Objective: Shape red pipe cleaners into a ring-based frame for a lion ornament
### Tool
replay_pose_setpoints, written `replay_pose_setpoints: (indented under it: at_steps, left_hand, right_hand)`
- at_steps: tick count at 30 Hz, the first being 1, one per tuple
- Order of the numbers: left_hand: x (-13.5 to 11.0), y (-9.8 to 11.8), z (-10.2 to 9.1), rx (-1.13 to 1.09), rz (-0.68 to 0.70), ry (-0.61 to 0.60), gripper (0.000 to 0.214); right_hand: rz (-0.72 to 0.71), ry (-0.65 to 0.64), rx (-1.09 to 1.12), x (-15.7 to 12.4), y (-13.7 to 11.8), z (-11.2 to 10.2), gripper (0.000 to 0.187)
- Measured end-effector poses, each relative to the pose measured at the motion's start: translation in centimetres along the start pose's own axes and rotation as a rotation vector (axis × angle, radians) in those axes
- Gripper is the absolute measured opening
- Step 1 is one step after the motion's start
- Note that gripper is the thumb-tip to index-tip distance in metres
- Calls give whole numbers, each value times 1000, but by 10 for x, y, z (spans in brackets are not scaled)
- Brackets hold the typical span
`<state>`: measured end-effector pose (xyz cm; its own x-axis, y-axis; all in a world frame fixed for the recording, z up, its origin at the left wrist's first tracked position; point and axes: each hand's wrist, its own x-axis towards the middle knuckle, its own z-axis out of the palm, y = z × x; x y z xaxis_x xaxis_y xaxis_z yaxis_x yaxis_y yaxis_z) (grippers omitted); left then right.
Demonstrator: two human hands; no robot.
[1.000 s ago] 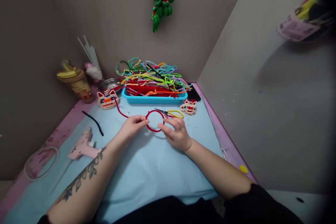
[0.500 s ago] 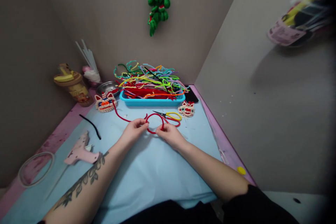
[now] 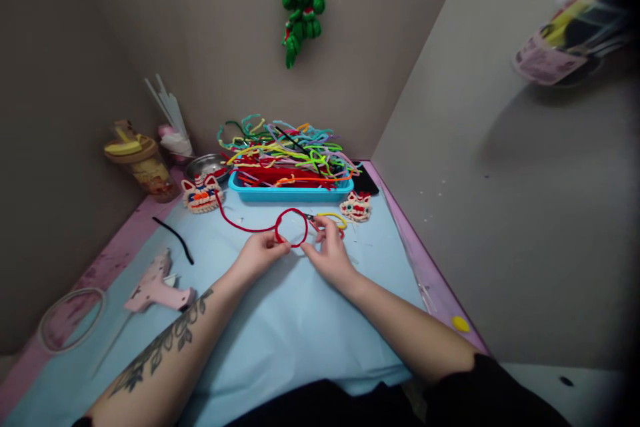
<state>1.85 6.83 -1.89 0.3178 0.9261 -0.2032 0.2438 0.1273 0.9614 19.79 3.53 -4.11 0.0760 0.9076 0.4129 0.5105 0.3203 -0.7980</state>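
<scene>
A red pipe cleaner bent into a ring stands upright above the blue cloth. My left hand pinches its lower left side between thumb and fingers. At the ring's lower right, my right hand has thumb and fingers spread apart, the thumb tip close to the ring. Another red length curves from the left lion-face piece to the ring; whether it joins it I cannot tell. Yellow-and-red-handled scissors lie behind my right hand, partly hidden. A smaller lion-face piece lies to the right.
A blue tray heaped with colourful pipe cleaners stands at the back. Left are a pink glue gun, a black pipe cleaner, a metal bowl and a lidded cup. A phone lies by the tray.
The red ring has shifted slightly left and up. My right hand has let go of its right side and opened its fingers, while my left hand has slid to the lower left.
</scene>
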Motion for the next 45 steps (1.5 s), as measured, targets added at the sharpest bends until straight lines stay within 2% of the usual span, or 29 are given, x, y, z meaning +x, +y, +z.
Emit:
replay_pose_setpoints:
  at_steps: [2, 4, 8, 10, 13, 15, 18, 20, 22, 26, 29, 32, 35, 39, 42, 45]
  left_hand:
    - [-1, 3, -1, 1, 10, 27, 30]
    - [-3, 5, -1, -17, 8, 22, 29]
    - [-4, 7, 1, -9, -33, -35, 31]
    - [-4, 5, 2, 43, 14, 3, 34]
    - [-5, 1, 1, 282, 300, 219, 47]
    - [-7, 0, -1, 565, 562, 306, 40]
    - [-10, 0, -2, 955, 872, 292, 14]
    - [-12, 1, -2, 1096, 985, 294, 12]
    - [-13, 2, -2, 1162, 1043, 307, 11]
    - [-13, 4, -1, 1201, 1092, 276, 15]
    - [-13, 4, -1, 1193, 1103, 226, 19]
    - [-14, 2, -3, 1182, 1143, 234, 20]
    - [-14, 2, -7, 1141, 1162, 269, 21]
    - [-13, 2, -13, 1076, 1032, 322, 23]
    - [-12, 2, -15, 1058, 964, 318, 24]
    - [-12, 3, -13, 1050, 1008, 289, 20]
  right_hand:
    - [-238, 36, -229, -2, -4, -4, 34]
    - [-394, 0, -396, -3, -8, -6, 20]
    - [-512, 20, -566, -4, -10, -2, 7]
    - [-551, 41, -592, -3, -9, 0, 7]
    - [-566, 40, -607, -3, -5, -1, 7]
    - [-560, 26, -611, -3, -4, -3, 8]
    - [-587, 12, -602, -4, -3, -4, 9]
    - [-617, 10, -596, -5, -2, -5, 9]
    - [-640, 9, -590, -5, -2, -6, 10]
    - [-676, -7, -581, -5, -2, -8, 11]
    - [-756, -27, -579, -5, -2, -9, 16]
    - [-831, -12, -585, -6, -2, -10, 16]
    - [-775, 9, -606, -5, -2, -14, 14]
    - [-680, 19, -610, -2, 0, -23, 23]
    - [-709, 55, -587, 1, 3, -27, 15]
    - [-731, 47, -595, 1, 3, -26, 12]
